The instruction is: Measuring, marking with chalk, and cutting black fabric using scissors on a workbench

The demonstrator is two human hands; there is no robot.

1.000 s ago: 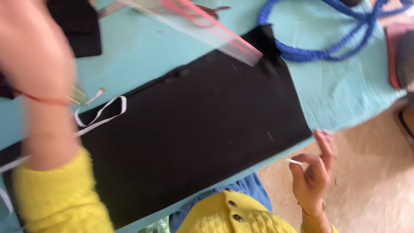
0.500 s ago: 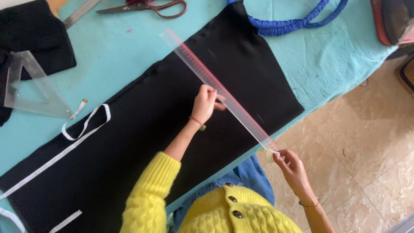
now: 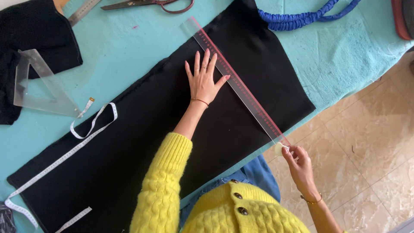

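Left hand [image 3: 205,82] open flat on black cloth [image 3: 129,159], touching long ruler [image 3: 237,82], right hand [image 3: 297,162] pinching white chalk [image 3: 279,149] at table [image 3: 142,47] edge

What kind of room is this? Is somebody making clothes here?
Probably a sewing or tailoring workroom: black fabric spread on a cutting table, a long clear ruler, a measuring tape and scissors.

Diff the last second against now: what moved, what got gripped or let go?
The left hand came out from close to the camera and now lies flat, fingers spread, on the black fabric beside the clear ruler. The ruler went from the cloth's far corner to lying slantwise across it. The right hand moved to the ruler's near end, pinching a small white piece. Scissors, tape measure and blue cord lie unchanged.
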